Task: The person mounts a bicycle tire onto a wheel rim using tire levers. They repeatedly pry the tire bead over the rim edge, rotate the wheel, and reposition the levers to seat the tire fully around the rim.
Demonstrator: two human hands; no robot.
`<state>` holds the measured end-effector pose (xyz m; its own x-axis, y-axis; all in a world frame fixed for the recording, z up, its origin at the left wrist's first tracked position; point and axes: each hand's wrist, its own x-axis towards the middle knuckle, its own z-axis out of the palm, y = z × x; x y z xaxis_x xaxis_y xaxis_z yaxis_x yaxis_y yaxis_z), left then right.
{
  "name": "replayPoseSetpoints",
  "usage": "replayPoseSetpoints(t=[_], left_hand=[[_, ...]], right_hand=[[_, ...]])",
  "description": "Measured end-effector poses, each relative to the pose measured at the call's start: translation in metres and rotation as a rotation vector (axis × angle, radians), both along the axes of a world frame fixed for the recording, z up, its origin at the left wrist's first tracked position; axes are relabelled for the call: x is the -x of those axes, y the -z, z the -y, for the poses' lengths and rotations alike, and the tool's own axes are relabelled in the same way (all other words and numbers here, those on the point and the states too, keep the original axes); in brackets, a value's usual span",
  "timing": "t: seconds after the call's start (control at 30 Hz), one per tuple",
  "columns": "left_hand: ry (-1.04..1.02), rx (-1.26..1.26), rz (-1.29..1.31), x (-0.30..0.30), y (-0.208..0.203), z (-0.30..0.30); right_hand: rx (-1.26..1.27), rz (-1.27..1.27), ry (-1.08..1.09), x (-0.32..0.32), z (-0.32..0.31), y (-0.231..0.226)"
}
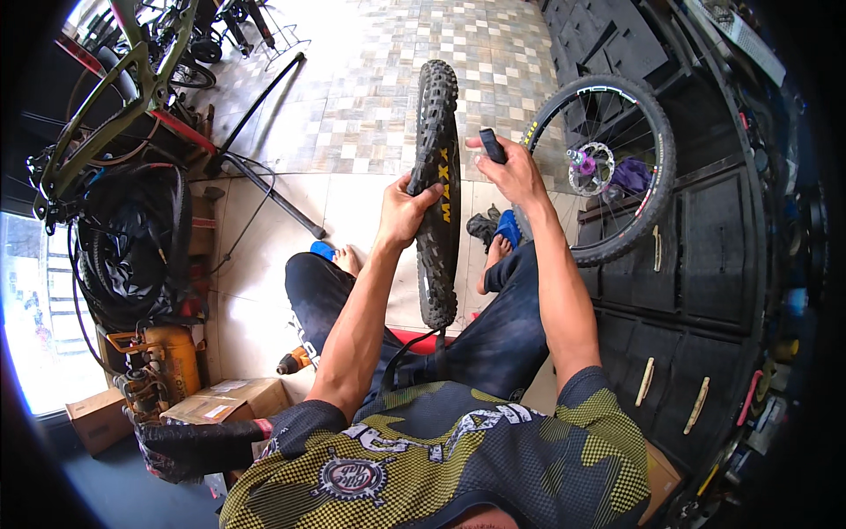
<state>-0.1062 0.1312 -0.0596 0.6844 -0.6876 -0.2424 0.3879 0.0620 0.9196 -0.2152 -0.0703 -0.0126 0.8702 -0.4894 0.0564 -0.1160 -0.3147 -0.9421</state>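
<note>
A knobby black bicycle tyre with yellow lettering stands on edge between my knees, seen almost end-on; whether a rim sits inside it I cannot tell. My left hand is wrapped round its left side, the thumb over the tread. To the right of the tyre and apart from it, my right hand is raised and closed on a short black tool, whose exact kind does not show. A thin black strap hangs from the tyre's lower end toward my lap.
A bicycle wheel with a purple hub leans against black cabinets at right. An olive bicycle frame and black stand legs occupy the left. An orange drill, a yellow compressor-like machine and cardboard boxes are at lower left.
</note>
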Motion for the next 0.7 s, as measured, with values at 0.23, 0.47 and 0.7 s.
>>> replayPoseSetpoints(t=[0.23, 0.47, 0.7], left_hand=[[0.004, 0.023, -0.017, -0.004, 0.001, 0.002], [0.021, 0.041, -0.003, -0.012, -0.002, 0.016], [0.017, 0.044, 0.024, -0.023, -0.004, 0.025]], right_hand=[[0.468, -0.207, -0.136, -0.035, 0.012, 0.001], [0.637, -0.314, -0.064, -0.037, 0.011, -0.005], [0.584, -0.216, -0.128, -0.04, 0.009, -0.001]])
